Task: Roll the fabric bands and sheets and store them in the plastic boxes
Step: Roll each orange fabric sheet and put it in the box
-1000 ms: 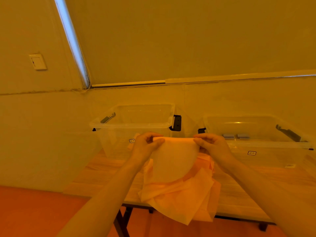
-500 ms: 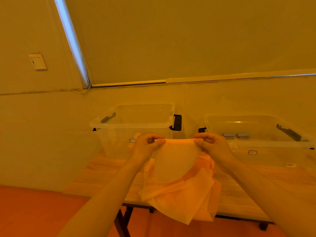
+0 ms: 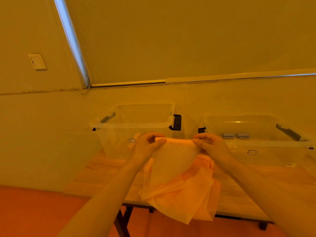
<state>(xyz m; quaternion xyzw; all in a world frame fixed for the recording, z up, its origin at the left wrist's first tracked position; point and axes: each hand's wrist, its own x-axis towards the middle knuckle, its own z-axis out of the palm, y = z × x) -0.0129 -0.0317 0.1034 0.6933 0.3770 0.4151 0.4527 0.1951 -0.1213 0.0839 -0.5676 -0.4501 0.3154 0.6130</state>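
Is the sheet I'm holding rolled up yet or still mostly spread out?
Mostly spread. Only the top edge of the sheet is rolled, pinched between the left hand and right hand; the rest hangs flat.

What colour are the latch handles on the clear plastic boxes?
Black, clearest in the head view on the left box's latch; the yellow light tints everything else.

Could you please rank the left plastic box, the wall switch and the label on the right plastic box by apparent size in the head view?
1. Left plastic box, by far the largest.
2. Wall switch.
3. Label on the right plastic box, smallest, though it sits nearer the camera than the switch.
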